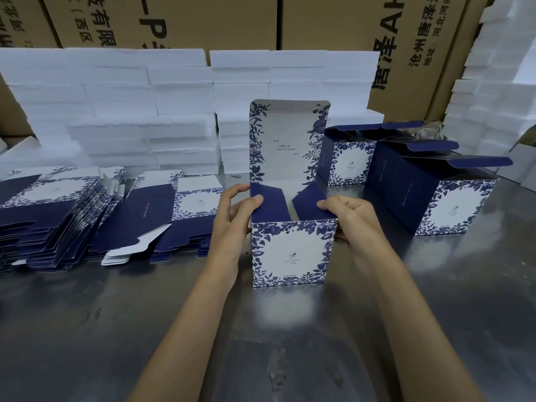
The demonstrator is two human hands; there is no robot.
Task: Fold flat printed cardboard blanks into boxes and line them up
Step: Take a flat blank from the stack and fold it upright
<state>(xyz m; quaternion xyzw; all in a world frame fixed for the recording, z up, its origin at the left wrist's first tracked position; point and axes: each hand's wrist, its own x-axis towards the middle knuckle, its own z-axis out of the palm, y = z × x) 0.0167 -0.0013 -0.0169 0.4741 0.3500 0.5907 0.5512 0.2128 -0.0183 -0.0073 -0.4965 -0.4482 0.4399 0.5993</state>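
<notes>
- Both hands grasp one half-built box [293, 250] at its open top: the left hand [235, 216] wraps the left wall with its thumb pressing on the left inner flap [269, 207], and the right hand [348, 219] curls over the right wall, thumb on the right inner flap [310, 203].
- Thumbs bearing on both navy flaps suggests they are being tucked inward, so that the lid can close over them afterwards.
- Its tall lid panel [287, 140] stands upright at the back, out of the way; the inside is pale grey with blue leafy borders and a few lines of small print.
- Thin, smooth card forms the box, which is roughly cubic, with a white front framed in dark blue flowers and a small logo.
- It stands on a dull grey metal desk [116, 329], about midway along, nearer the far edge than the near one.
- Toward the right edge, finished boxes [452, 204] stand in a row with their navy top flaps still open, probably the line-up in progress.
- Toward the left edge, flat blanks [58, 210] lie in loose, fanned stacks, within the left hand's reach.
- Along the far edge, white foam slabs [130, 97] are piled high, rough-edged, against brown shipping cartons [319, 21].
</notes>
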